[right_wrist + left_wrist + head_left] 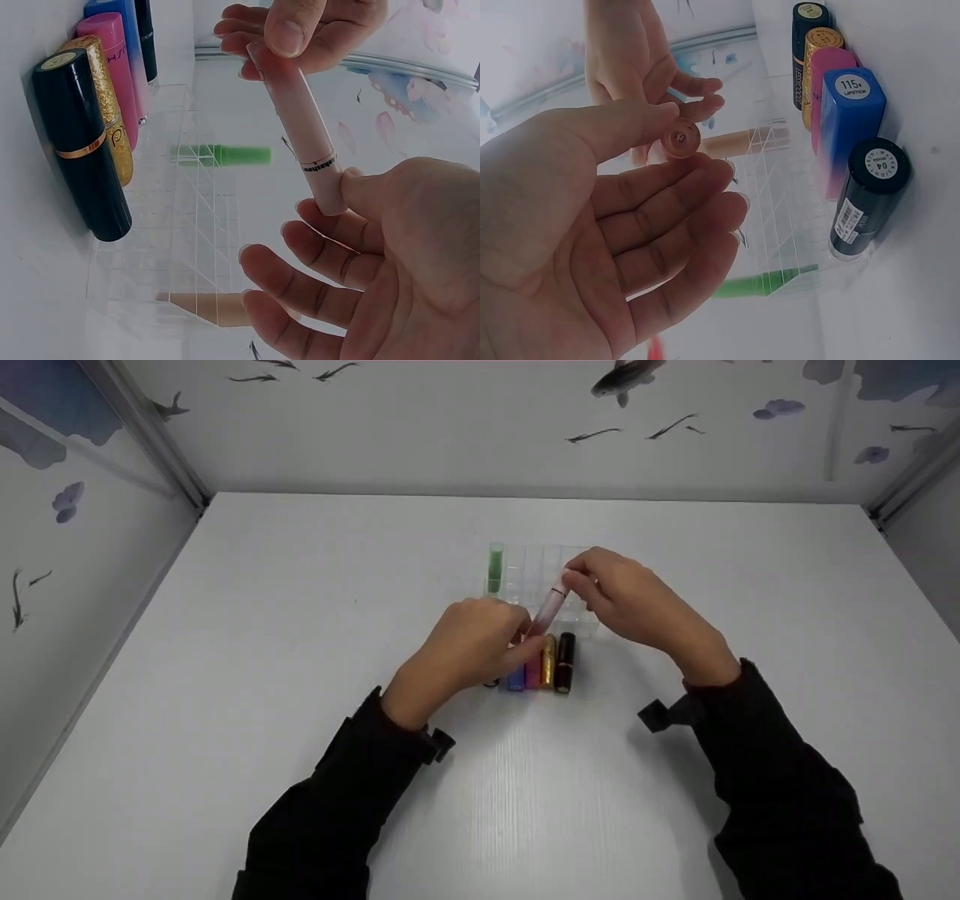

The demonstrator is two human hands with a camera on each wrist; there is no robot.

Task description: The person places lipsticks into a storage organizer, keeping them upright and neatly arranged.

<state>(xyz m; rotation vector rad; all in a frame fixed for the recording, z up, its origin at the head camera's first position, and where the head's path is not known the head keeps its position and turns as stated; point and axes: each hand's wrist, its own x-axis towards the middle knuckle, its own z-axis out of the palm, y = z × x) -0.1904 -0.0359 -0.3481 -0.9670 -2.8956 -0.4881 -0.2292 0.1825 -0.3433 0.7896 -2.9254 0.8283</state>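
Both hands share a slim pale-pink lipstick tube point(296, 112), which slants over the clear compartment organizer point(534, 556). Thumb and fingers of my left hand point(480, 634) pinch its lower, redder end. At the other end, beside a dark lettered band, my right hand point(637, 600) pinches it between thumb and forefinger. Its round end point(681, 138) faces the left wrist camera. A green tube point(495, 568) stands in the organizer's left side. A beige tube point(206, 308) sits toward the right side, hidden by my right hand in the head view.
Along the organizer's near side stands a row: a black lipstick point(565, 662), a gold one point(549, 664), a pink one point(112, 75), a blue one point(849, 127) and a dark tube point(870, 199) labelled 04. White panels point(450, 435) border the white table point(300, 585).
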